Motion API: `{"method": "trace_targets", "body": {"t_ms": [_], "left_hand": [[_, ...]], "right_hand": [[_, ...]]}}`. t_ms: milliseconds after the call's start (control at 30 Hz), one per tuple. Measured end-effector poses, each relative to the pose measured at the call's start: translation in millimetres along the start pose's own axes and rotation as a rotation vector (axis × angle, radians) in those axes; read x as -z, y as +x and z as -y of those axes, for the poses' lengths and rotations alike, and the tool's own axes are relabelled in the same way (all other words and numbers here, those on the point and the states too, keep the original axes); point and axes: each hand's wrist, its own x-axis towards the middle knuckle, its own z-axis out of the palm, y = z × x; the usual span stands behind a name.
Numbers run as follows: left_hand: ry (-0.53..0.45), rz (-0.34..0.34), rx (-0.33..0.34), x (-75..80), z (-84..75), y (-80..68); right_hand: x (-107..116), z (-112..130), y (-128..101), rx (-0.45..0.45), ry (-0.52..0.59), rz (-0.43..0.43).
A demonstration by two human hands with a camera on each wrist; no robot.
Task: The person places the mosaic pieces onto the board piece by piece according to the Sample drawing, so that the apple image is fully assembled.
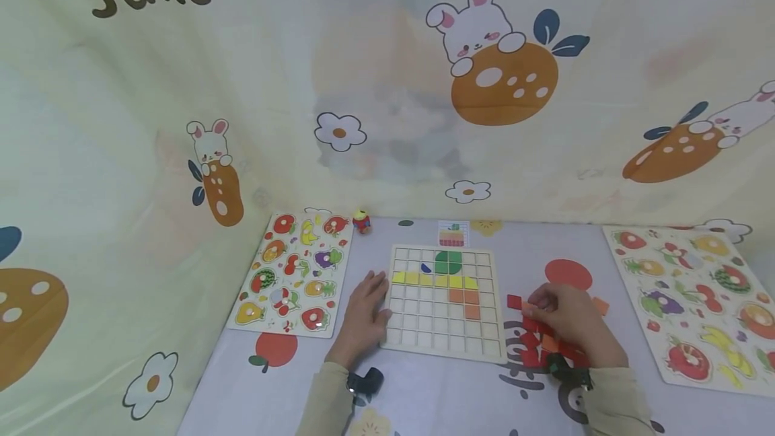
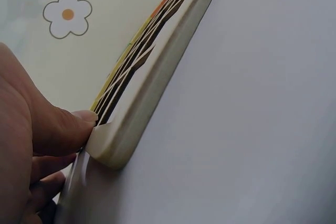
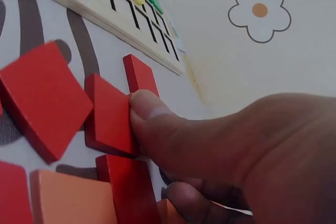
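Grid board holds yellow row, green block, three orange squares, one blue bit | left hand flat, fingers straight against board's left edge | right hand thumb presses red tile among loose tiles right of board; pile partly hidden, count unclear | two fruit puzzles flank.

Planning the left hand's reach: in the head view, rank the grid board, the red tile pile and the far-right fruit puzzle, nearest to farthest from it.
1. Grid board: touching the left hand, on its right.
2. Red tile pile: beyond the board's right edge.
3. Far-right fruit puzzle: at the table's right end.
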Motion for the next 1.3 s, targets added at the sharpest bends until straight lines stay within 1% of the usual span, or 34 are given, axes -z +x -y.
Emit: {"method": "trace_targets", "body": {"t_ms": [200,300,433,567,700,833,1000,1100,1300], "left_hand": [[0.001,0.003,-0.009,1.6,-0.4,0.0],[0.005,0.010,-0.007,1.9,-0.5,0.0],[0.014,0.014,-0.002,1.9,-0.4,0.1],[0.017,0.003,-0.007,0.9,0.3,0.0],[0.020,-0.001,-0.008,0.5,0.4,0.1],[0.022,-0.002,-0.011,0.2,0.5,0.8],[0.022,0.003,-0.008,-0.8,1.4,1.2],[0.023,0.003,-0.006,-0.8,1.7,1.2],[0.028,-0.001,-0.008,0.3,0.4,0.6]], "right_hand": [[-3,-2,1,-0.007,0.003,-0.006],[-4,-4,2,0.051,-0.003,-0.050],[-5,-1,0,0.128,0.025,-0.124],[-8,9,-1,0.157,0.090,-0.167],[-17,25,0,0.157,0.145,-0.196],[-33,41,1,0.147,0.205,-0.164],[-50,53,2,0.179,0.245,-0.118],[-57,57,2,0.203,0.243,-0.120],[-69,63,2,0.220,0.231,-0.114]]}}
